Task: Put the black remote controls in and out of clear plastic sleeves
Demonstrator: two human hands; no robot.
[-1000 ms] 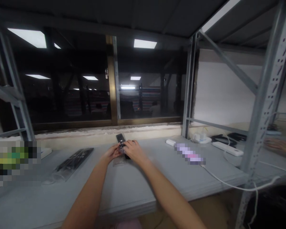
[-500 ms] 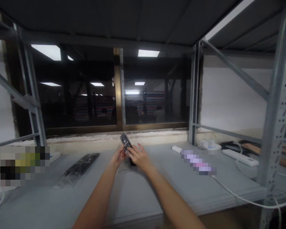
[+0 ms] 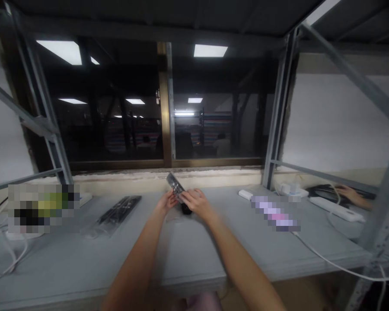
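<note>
A dark remote control [image 3: 175,183] with light button marks is held tilted above the shelf, its upper end leaning left. My left hand [image 3: 166,202] grips it from the left with bent fingers. On its right, my right hand [image 3: 197,203] has its fingers closed over the lower part, which they hide. Just below my right hand sits a small black object [image 3: 186,210], partly covered, with some clear plastic beside it. Further left, dark long items in a clear plastic bag [image 3: 118,212] lie on the grey shelf [image 3: 188,255].
A white power strip [image 3: 335,209] and a white plug end [image 3: 245,195] lie on the right, with a white cable running off. Another person's hand [image 3: 353,196] is at the far right by black cables. Metal posts [image 3: 280,108] frame the shelf; a window stands behind.
The view has tipped down and shifted slightly. Both hands keep hold of the remote control, with little change in their grip. The other person's hand at the far right has moved.
</note>
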